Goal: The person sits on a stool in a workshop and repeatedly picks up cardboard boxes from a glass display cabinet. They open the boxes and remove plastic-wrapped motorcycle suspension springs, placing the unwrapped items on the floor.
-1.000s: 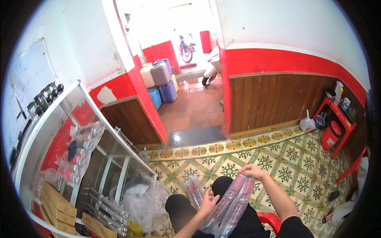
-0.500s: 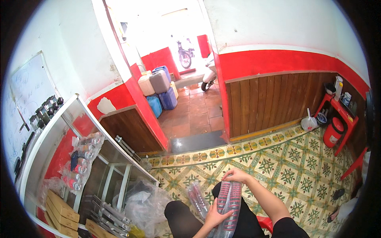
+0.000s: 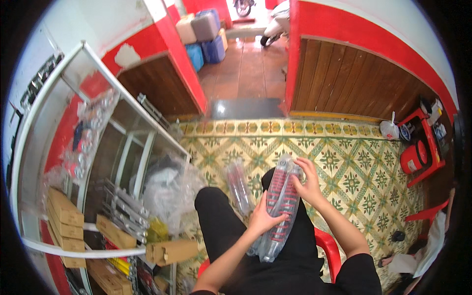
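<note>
A pair of coil-spring shock absorbers [image 3: 280, 196], red and grey in clear plastic wrap, lies lengthwise over my lap and right thigh. My left hand [image 3: 264, 219] is wrapped round the near left side of the bundle, its thumb across the top. Near the far end, my right hand [image 3: 307, 183] grips the right side, with the thumb on the plastic and fingers along the edge. A second plastic-wrapped bundle [image 3: 238, 188], also with red spring coils, lies beyond my lap between my knees; what it rests on cannot be made out.
At left stands a metal-framed shelf [image 3: 140, 123] with cardboard boxes [image 3: 66, 216], metal fork tubes [image 3: 129, 211] and crumpled clear plastic [image 3: 169, 189]. I sit on a red chair [image 3: 328, 250]. A red bucket [image 3: 414, 158] stands far right; another person's sleeve [image 3: 432, 246] shows below it. Jerrycans [image 3: 204, 27] stand beyond the doorway.
The view has tilted downward. My right hand has gone from the bundle's far tip to its right side, and the bundle now lies lower on my lap, fully in sight.
</note>
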A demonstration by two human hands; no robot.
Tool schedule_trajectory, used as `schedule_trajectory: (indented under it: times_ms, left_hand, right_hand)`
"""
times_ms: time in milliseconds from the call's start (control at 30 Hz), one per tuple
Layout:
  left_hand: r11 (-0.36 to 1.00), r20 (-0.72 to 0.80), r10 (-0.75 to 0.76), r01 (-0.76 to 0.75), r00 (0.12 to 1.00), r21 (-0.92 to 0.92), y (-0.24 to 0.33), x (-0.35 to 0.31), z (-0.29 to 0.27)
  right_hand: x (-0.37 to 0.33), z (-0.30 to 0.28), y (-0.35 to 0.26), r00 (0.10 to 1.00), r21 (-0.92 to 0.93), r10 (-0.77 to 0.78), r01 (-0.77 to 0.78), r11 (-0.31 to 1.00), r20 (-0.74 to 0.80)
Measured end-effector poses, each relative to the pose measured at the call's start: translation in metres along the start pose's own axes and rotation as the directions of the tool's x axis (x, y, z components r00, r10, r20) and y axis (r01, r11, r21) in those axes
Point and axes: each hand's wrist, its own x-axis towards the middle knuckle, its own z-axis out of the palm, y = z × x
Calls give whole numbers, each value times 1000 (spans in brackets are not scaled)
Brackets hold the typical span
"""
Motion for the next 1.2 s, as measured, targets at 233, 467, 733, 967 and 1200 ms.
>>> schedule_trajectory:
  times_ms: [233, 467, 733, 967, 1200]
  left_hand:
    - [998, 30, -39, 41, 999, -47, 3, -2, -8]
    - [995, 90, -60, 67, 994, -79, 4, 3, -9]
    - [996, 4, -26, 26, 1000, -87, -6, 2, -1]
    - [992, -9, -44, 42, 999, -122, -7, 1, -4]
    - [980, 20, -36, 39, 999, -193, -13, 5, -1]
  right_hand:
    - [-129, -71, -53, 326, -96, 475, -736, 670, 817]
    - [-182, -29, -81, 18, 127, 423, -964, -233, 906]
    - [-193, 11, -75, -23, 183, 359, -828, -530, 933]
    - [-182, 13, -94, -21, 225, 503, -878, -423, 864]
    - [-187, 10, -101, 42, 299, 653, -910, -288, 757]
